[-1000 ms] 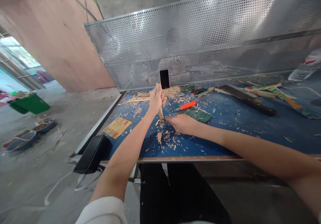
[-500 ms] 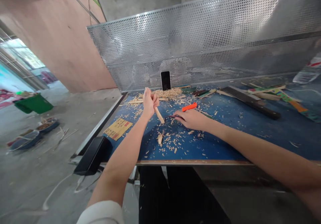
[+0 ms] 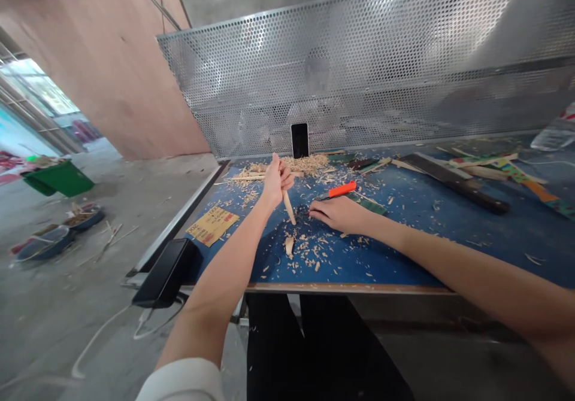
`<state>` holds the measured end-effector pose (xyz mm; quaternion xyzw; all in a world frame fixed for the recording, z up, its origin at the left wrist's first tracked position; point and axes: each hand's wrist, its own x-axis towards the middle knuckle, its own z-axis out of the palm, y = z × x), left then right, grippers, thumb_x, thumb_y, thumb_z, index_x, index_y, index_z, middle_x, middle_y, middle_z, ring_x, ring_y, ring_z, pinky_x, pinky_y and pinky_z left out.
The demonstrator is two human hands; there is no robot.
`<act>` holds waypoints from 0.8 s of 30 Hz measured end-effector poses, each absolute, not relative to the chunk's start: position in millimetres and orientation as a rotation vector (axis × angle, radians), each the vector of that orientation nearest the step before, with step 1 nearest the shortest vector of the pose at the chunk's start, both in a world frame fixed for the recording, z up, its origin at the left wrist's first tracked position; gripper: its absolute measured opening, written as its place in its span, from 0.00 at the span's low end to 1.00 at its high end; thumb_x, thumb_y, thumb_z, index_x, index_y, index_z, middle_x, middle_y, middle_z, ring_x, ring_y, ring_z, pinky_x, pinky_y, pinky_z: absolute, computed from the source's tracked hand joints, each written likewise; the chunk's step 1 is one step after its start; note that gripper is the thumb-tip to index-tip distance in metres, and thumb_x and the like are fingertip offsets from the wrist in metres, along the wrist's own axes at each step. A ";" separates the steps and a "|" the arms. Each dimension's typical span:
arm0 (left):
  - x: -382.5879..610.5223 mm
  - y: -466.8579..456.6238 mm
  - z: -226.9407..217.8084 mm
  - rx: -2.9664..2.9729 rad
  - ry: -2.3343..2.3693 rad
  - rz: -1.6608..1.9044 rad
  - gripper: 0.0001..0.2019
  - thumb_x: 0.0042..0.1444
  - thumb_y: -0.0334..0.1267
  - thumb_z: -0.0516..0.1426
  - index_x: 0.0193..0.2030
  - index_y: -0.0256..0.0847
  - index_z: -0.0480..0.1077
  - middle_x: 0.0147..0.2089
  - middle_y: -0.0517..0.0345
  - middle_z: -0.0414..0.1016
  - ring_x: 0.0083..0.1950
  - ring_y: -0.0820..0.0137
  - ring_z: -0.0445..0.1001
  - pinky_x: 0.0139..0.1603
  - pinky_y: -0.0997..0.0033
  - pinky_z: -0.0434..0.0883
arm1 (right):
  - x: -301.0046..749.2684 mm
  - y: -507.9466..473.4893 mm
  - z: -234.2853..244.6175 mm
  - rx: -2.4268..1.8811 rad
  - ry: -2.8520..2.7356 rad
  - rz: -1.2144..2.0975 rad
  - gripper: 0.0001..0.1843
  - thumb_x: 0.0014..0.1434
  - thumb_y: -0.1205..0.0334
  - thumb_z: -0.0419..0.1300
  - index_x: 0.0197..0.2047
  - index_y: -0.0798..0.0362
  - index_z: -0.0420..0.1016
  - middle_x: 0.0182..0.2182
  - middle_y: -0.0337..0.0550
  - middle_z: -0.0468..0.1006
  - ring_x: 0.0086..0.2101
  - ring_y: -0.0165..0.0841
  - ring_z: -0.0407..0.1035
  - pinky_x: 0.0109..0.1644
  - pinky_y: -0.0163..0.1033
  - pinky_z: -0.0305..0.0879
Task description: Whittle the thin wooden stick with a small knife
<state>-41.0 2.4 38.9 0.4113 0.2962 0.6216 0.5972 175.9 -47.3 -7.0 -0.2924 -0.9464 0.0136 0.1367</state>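
My left hand (image 3: 276,183) is closed around a slim wooden stick (image 3: 288,206), whose lower end slants down towards the blue tabletop (image 3: 431,251). Just right of that end, my right hand (image 3: 332,214) is closed low over the table, fingers pinched together. A thin dark tip pokes out from its fingertips; the rest is hidden, so its kind cannot be made out. Behind the right hand lies an orange-handled utility knife (image 3: 342,189), apparently loose. Wood shavings (image 3: 309,252) are scattered below both hands, with one larger chip (image 3: 288,245) among them.
A phone (image 3: 300,140) stands upright behind a pile of shavings. To the right lies a saw (image 3: 458,182) beside wood strips. A yellow sandpaper sheet (image 3: 213,225) and a black box (image 3: 164,274) sit at the left edge. Perforated metal (image 3: 368,78) borders the back.
My left hand and the stick have shifted slightly right, and the stick stands a little steeper. My right hand stays close by; less of the thin dark thing shows at its fingertips.
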 end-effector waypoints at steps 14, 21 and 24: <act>-39.7 5.5 33.7 0.934 0.677 1.488 0.30 0.63 0.66 0.59 0.27 0.44 0.54 0.16 0.73 0.44 0.14 0.81 0.42 0.14 0.78 0.41 | 160.7 -52.8 -11.1 -0.800 -2.633 -0.188 0.18 0.80 0.53 0.48 0.43 0.53 0.73 0.33 0.44 0.81 0.28 0.32 0.68 0.30 0.39 0.44; -39.8 5.0 34.6 0.926 0.662 1.476 0.30 0.64 0.65 0.60 0.27 0.43 0.55 0.16 0.73 0.44 0.14 0.81 0.42 0.14 0.78 0.40 | 159.5 -50.9 -18.1 -0.686 -2.593 -0.197 0.18 0.79 0.54 0.49 0.42 0.52 0.74 0.33 0.42 0.80 0.29 0.32 0.68 0.30 0.40 0.45; -39.3 5.0 35.1 0.920 0.654 1.473 0.30 0.64 0.65 0.59 0.27 0.43 0.55 0.16 0.73 0.44 0.14 0.81 0.42 0.14 0.78 0.40 | 159.1 -50.6 -18.3 -0.692 -2.598 -0.175 0.19 0.79 0.53 0.49 0.41 0.52 0.74 0.32 0.42 0.80 0.28 0.32 0.67 0.31 0.40 0.44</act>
